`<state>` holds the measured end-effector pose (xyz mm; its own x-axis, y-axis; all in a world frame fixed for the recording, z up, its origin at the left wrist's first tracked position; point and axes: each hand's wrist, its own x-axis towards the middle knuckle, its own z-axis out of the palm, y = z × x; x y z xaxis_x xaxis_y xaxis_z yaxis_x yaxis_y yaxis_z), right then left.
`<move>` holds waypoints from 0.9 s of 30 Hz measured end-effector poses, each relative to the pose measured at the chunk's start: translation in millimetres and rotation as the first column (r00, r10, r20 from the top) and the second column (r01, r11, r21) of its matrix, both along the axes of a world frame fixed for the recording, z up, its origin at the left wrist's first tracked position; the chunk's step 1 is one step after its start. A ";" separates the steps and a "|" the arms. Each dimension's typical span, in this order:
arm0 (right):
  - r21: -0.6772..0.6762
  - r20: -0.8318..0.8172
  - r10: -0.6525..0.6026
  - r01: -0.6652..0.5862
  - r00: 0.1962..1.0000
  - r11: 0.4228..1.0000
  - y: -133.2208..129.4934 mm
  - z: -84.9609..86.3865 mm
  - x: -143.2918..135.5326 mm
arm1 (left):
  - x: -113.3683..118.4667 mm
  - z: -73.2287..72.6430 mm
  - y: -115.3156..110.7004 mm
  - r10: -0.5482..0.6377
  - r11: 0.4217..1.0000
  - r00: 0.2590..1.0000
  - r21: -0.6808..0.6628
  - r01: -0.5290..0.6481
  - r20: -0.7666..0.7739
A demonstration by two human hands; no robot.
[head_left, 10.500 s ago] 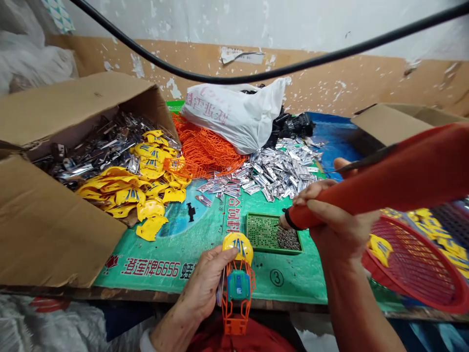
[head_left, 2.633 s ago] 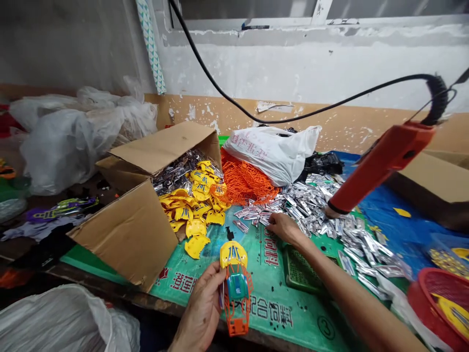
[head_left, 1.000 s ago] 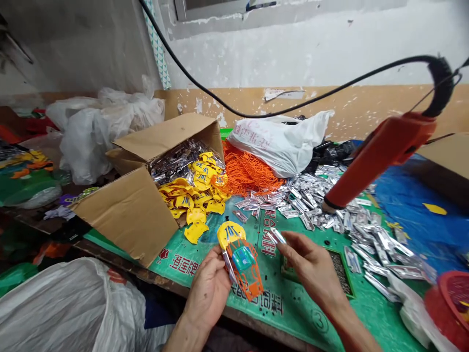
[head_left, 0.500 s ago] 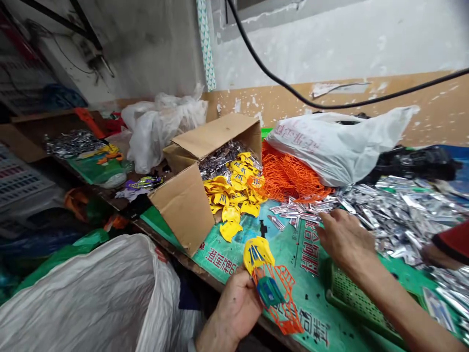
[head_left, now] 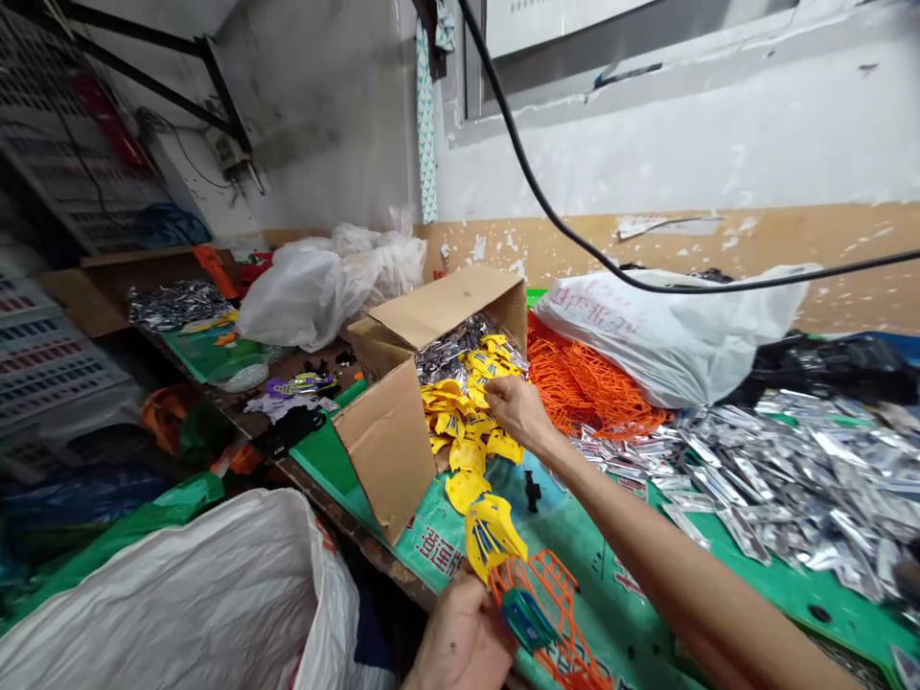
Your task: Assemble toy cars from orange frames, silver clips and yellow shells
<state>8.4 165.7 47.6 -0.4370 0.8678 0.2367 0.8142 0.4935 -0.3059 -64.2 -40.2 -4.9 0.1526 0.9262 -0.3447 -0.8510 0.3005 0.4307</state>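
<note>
My left hand point(head_left: 464, 632), at the bottom centre, is closed on a bundle of plastic parts. A yellow curved piece point(head_left: 493, 534) with blue marks is at the top of it. Below hang an orange lattice piece point(head_left: 550, 585) and a small green piece point(head_left: 528, 618). Reaching forward, my right hand point(head_left: 518, 407) has its fingers curled in at the right side of a heap of yellow pieces point(head_left: 467, 455). Whatever those fingers hold, if anything, is hidden. The heap spills from a cardboard box point(head_left: 388, 470) lying on its side, with silvery pieces point(head_left: 452, 350) inside.
Orange lattice parts point(head_left: 589, 383) are piled under a white plastic bag point(head_left: 668, 335). Many silvery strips point(head_left: 812, 479) cover the right of the green tabletop point(head_left: 575, 537). A large white sack point(head_left: 237, 585) stands open at lower left. A black cable point(head_left: 575, 230) hangs across the front.
My right hand has moved left and forward from the silvery strips to the yellow heap. My left hand still holds its parts. The view has tilted up, and another person's red sleeve has left it.
</note>
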 end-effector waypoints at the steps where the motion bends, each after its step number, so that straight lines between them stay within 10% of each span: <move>1: 0.033 0.024 0.009 -0.010 1.000 0.999 12.1 3.2 -7.2 | -0.8 0.2 0.8 -0.001 1.000 1.000 0.007 0.001 0.002; 17: 0.154 0.340 0.235 -0.301 0.910 0.941 67.3 4.4 -39.7 | 1.1 -0.7 14.2 -0.034 0.997 0.999 -0.066 0.035 0.013; 27: 0.023 -0.002 0.282 -0.282 0.959 0.959 78.8 5.3 -47.2 | 0.3 -4.7 20.6 -0.012 0.992 0.999 -0.126 0.007 -0.038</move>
